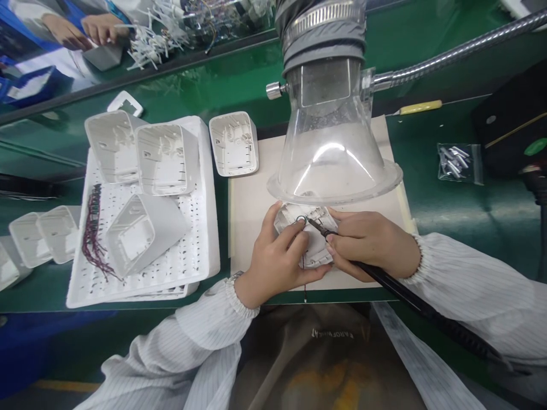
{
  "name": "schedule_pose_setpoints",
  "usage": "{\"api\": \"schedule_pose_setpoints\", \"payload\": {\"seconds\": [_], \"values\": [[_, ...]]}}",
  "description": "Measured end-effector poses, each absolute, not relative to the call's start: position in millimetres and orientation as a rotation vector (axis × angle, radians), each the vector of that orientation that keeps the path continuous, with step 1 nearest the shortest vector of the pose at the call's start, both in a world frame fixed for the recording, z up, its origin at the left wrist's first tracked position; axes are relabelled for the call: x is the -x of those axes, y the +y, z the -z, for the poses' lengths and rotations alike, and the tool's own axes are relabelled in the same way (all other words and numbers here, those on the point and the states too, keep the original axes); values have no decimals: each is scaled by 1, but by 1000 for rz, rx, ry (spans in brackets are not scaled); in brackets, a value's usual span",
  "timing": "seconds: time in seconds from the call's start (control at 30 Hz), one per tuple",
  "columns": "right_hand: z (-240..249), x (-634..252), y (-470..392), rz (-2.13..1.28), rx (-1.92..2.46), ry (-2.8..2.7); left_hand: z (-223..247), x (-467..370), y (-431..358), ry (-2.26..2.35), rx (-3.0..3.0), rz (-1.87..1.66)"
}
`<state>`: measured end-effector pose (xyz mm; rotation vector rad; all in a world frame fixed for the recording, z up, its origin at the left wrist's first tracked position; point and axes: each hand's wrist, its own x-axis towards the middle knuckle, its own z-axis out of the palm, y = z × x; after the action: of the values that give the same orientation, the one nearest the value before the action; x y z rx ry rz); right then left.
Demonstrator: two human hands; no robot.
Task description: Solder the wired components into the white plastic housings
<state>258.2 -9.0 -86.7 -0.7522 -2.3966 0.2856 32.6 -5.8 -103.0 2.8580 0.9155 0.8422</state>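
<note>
My left hand (280,253) holds a white plastic housing (316,245) from the left, its fingertips at a small round dark-rimmed part (301,220) inside it. A thin dark red wire hangs below the housing. In my right hand (370,245) is a black pen-like tool with a metal tip, its cable or handle (397,293) running down to the right. The tool's tip points at the round part; whether they touch is too small to tell. Both hands rest over a pale board (248,228), just below a clear fume hood (333,148).
White foam trays (205,228) at left hold white housings (166,159) and dark red wires (92,228). Another housing (234,142) stands beside them. A yellow-handled tool (421,107) and bagged metal parts (459,163) lie right. A person's hands (102,28) work at upper left.
</note>
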Motion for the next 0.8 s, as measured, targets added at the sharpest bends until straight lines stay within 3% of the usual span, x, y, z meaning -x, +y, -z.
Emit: {"api": "schedule_pose_setpoints", "payload": {"seconds": [0.8], "values": [[80,-255,-10,-243,710,-2436,104,-32,-6,929,-2865,-818]]}}
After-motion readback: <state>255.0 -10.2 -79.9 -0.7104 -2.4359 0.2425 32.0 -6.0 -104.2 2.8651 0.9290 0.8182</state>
